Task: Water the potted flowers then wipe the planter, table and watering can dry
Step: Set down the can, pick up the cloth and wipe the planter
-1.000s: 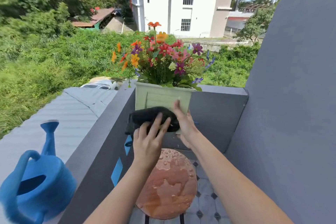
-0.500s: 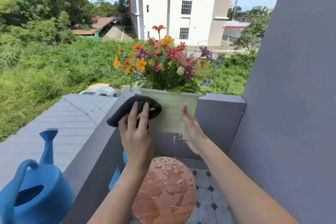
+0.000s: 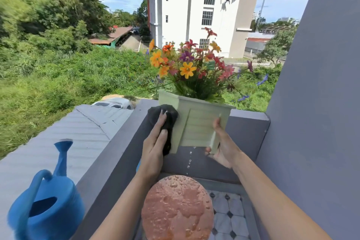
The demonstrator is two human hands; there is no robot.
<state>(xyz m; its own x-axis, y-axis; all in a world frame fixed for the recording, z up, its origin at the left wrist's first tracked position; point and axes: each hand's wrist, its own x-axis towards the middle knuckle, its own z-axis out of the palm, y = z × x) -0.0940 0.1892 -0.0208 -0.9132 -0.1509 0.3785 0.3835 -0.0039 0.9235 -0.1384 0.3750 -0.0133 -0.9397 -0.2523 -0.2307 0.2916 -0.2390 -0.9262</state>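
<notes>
Standing at the far left on the grey ledge (image 3: 109, 154) is the blue watering can (image 3: 44, 200). The left hand (image 3: 153, 148) presses a dark cloth (image 3: 165, 121) flat against the planter's (image 3: 196, 124) left side. Drops of water (image 3: 189, 160) fall from the lifted planter toward the wet round bench (image 3: 177, 208) below. The right hand (image 3: 224, 148) grips the planter's lower right corner, flowers (image 3: 192, 64) above.

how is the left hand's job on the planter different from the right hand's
The left hand presses a black cloth flat against the pale green slatted planter's left side; the right hand is bare. The left lies open-palmed, the right curls around the lower right corner. Both hold the planter aloft, dripping.
</notes>
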